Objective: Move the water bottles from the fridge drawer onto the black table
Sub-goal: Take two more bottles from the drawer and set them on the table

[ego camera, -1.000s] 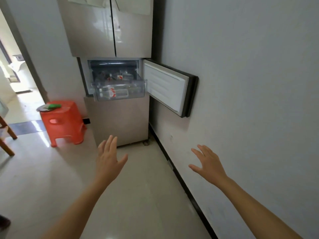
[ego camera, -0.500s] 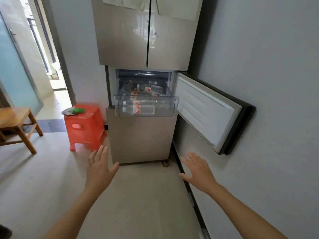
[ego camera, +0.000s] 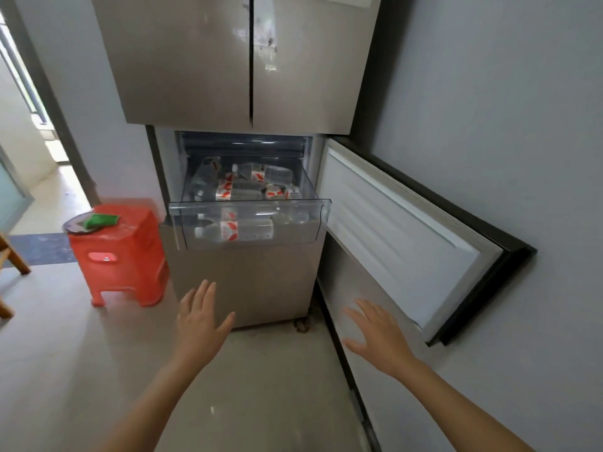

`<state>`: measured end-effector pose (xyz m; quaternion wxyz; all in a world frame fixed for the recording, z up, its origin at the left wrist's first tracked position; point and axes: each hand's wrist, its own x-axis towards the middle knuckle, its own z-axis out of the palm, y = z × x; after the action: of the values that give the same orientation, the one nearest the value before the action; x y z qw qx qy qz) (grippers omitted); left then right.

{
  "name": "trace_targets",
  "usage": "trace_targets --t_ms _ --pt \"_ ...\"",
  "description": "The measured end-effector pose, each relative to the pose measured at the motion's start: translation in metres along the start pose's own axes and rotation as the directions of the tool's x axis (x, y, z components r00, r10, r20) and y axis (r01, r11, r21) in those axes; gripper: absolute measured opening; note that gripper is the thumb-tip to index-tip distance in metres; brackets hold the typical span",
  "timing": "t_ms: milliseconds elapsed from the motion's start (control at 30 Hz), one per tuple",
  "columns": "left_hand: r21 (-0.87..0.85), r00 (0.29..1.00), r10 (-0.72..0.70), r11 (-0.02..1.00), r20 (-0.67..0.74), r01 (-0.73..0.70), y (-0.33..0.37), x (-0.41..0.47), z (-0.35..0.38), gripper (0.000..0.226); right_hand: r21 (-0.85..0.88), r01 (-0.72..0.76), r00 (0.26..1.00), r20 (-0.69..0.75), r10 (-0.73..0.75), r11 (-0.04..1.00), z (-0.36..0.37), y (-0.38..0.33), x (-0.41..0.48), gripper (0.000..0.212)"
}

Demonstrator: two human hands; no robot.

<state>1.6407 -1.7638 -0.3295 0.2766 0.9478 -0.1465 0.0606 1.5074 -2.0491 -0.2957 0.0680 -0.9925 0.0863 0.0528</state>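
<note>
both hands, left [ego camera: 200, 322] and right [ego camera: 378, 334], spread flat, holding nothing.

Bare left hand [ego camera: 200, 322], bare right hand [ego camera: 380, 336], slim fingers [ego camera: 206, 296], narrow wrists, left forearm [ego camera: 155, 399] and right forearm [ego camera: 456, 399] uncovered all the way down to the bottom of the view, tapering toward the wrists

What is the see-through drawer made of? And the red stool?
The drawer looks like clear, glossy plastic: you can see the bottles through its front wall, and its rim glints. The stool looks like moulded red-orange plastic, probably: one smooth, slightly shiny piece.
</note>
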Motion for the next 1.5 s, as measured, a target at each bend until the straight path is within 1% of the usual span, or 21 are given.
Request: trace_targets --t_ms 67,100,133,200,267,367,400,500,600,667,800,867,933,1067,1133,1200,1233,1333,1367,1433,1500 --pt "0.018 1.000 0.025 1.000 -0.011 -0.025 0.014 0.022 0.010 0.064 0.051 0.016 1.000 -0.024 -0.015 0.999 -0.004 0.021 0.023 0.097" --pt "0.018 0.999 0.031 0.999 -0.018 -0.031 0.022 0.033 0.014 0.064 0.071 0.022 0.998 -0.057 -0.018 0.997 -0.008 0.030 0.036 0.100" --pt "0.012 0.999 0.028 1.000 -0.025 -0.028 0.030 0.046 0.018 0.064 0.079 0.016 0.998 -0.055 -0.012 0.997 -0.016 0.035 0.049 0.098" --pt "0.010 0.998 0.027 1.000 -0.057 -0.026 0.043 0.071 0.021 0.067 0.075 0.023 0.999 -0.036 -0.020 0.997 -0.031 0.046 0.081 0.085" --pt "0.020 0.995 0.018 1.000 -0.096 -0.016 0.054 0.092 0.020 0.069 0.093 0.061 0.997 -0.060 -0.056 0.994 -0.042 0.052 0.117 0.071" --pt "0.018 0.989 -0.052 0.998 -0.138 0.055 0.059 0.114 0.022 0.067 0.097 0.157 0.985 -0.088 -0.149 0.983 -0.050 0.049 0.162 0.064" --pt "0.029 0.986 -0.059 0.998 -0.155 0.064 0.056 0.118 0.025 0.067 0.091 0.184 0.980 -0.086 -0.177 0.979 -0.051 0.047 0.175 0.063" --pt "0.034 0.985 -0.114 0.992 -0.131 0.120 0.044 0.124 0.036 0.083 0.076 0.247 0.969 -0.040 -0.245 0.966 -0.046 0.040 0.209 0.064" --pt "0.051 0.972 -0.183 0.980 -0.150 0.192 0.025 0.134 0.039 0.085 0.081 0.302 0.953 -0.001 -0.303 0.950 -0.040 0.030 0.240 0.064" --pt "0.071 0.965 -0.214 0.971 -0.151 0.227 0.010 0.146 0.037 0.085 0.081 0.343 0.939 -0.008 -0.343 0.936 -0.038 0.022 0.263 0.065" --pt "0.084 0.964 -0.204 0.972 -0.172 0.221 -0.014 0.181 0.031 0.080 0.075 0.391 0.920 -0.051 -0.389 0.917 -0.041 -0.001 0.306 0.065" --pt "0.077 0.964 -0.165 0.980 -0.210 0.185 -0.022 0.205 0.026 0.075 0.080 0.407 0.913 -0.074 -0.402 0.910 -0.044 -0.015 0.327 0.065" --pt "0.083 0.965 -0.111 0.988 -0.236 0.134 -0.031 0.229 0.021 0.070 0.064 0.404 0.914 -0.069 -0.400 0.913 -0.048 -0.027 0.346 0.073" --pt "0.126 0.977 0.026 0.992 -0.211 0.001 -0.056 0.293 0.009 0.058 0.050 0.382 0.924 -0.010 -0.382 0.923 -0.060 -0.051 0.381 0.110" --pt "0.143 0.983 0.067 0.989 -0.170 -0.043 -0.071 0.321 0.005 0.053 0.079 0.365 0.931 -0.001 -0.366 0.928 -0.064 -0.060 0.397 0.114" --pt "0.143 0.988 0.087 0.987 -0.128 -0.068 -0.084 0.341 0.002 0.050 0.126 0.341 0.939 0.004 -0.344 0.931 -0.064 -0.068 0.414 0.109" --pt "0.146 0.989 0.099 0.986 -0.112 -0.082 -0.086 0.344 0.001 0.049 0.161 0.327 0.943 0.009 -0.333 0.931 -0.065 -0.072 0.420 0.100" --pt "0.214 0.985 0.164 0.965 -0.054 -0.149 -0.086 0.344 0.002 0.042 0.251 0.272 0.955 0.045 -0.292 0.929 -0.064 -0.081 0.440 0.049" --pt "0.226 0.985 0.170 0.961 -0.027 -0.160 -0.087 0.344 0.005 0.041 0.257 0.258 0.957 0.063 -0.282 0.931 -0.060 -0.083 0.449 0.042" --pt "0.232 0.985 0.171 0.959 -0.013 -0.163 -0.088 0.343 0.010 0.040 0.253 0.252 0.952 0.111 -0.287 0.934 -0.054 -0.087 0.465 0.039" --pt "0.231 0.986 0.165 0.961 -0.038 -0.152 -0.089 0.345 0.011 0.040 0.246 0.273 0.929 0.183 -0.322 0.930 -0.049 -0.093 0.483 0.043"
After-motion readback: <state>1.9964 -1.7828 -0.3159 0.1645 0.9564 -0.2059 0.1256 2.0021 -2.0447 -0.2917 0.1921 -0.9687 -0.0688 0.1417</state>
